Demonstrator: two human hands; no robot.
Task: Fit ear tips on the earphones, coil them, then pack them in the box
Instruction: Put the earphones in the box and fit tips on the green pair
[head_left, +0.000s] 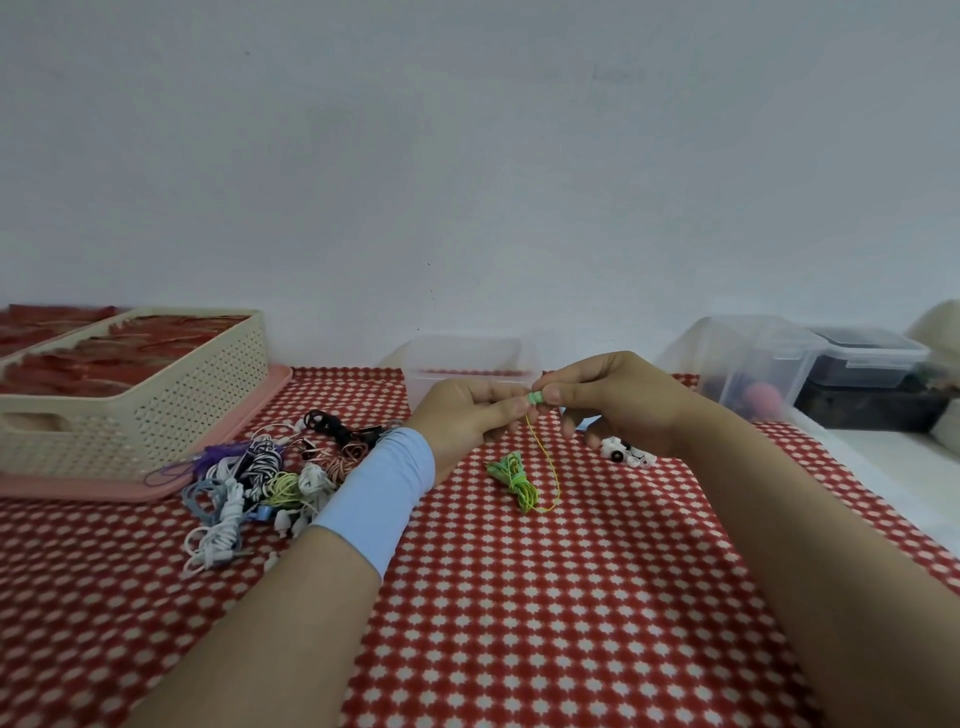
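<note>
Over the checked cloth (571, 597), left hand (467, 410) and right hand (618, 400) pinch the green earbud (535, 399), held crosswise.

I hold a green earbud (535, 399) pinched between my left hand (467, 415) and right hand (623, 410) above the table (519, 597). Its thin cable hangs down to a green coil (514, 480) at mid-table. White ear tips (626, 453) lie right of the coil, a heap of earphones (260, 478) towards the left edge, and a clear box (467, 358) at the far edge.
</note>
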